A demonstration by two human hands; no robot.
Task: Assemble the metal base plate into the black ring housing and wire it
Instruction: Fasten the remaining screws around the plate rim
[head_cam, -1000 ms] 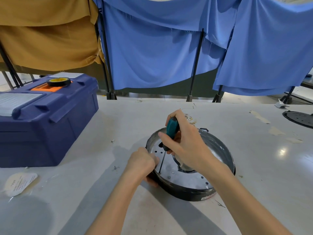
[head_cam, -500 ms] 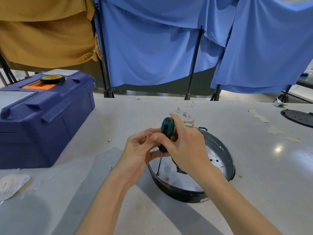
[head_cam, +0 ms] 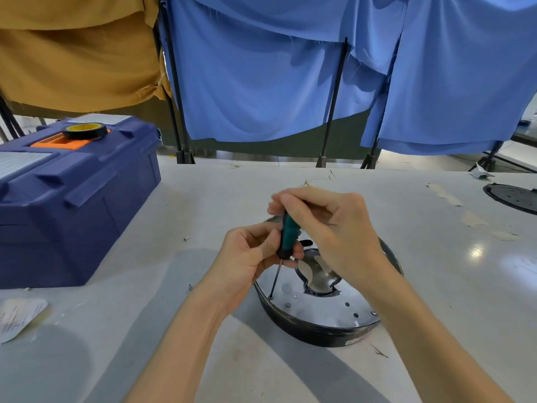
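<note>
The black ring housing (head_cam: 313, 330) lies on the table in front of me, with the shiny metal base plate (head_cam: 319, 303) seated inside it. A green-handled screwdriver (head_cam: 287, 237) stands almost upright, its tip in a hole at the plate's left edge. My right hand (head_cam: 334, 234) grips the top of the handle from above. My left hand (head_cam: 247, 254) pinches the lower end of the handle with thumb and fingers. The far part of the housing is hidden behind my hands.
A dark blue toolbox (head_cam: 69, 199) with a roll of black tape (head_cam: 84, 130) on top stands at the left. A black perforated disc (head_cam: 514, 196) lies at the far right edge. Small screws (head_cam: 190, 286) and a paper label (head_cam: 17, 315) lie on the table. Blue and tan cloths hang behind.
My left hand rose from the housing rim to the screwdriver handle. My right hand shifted to the handle's top, and the tip stays in the plate's left edge.
</note>
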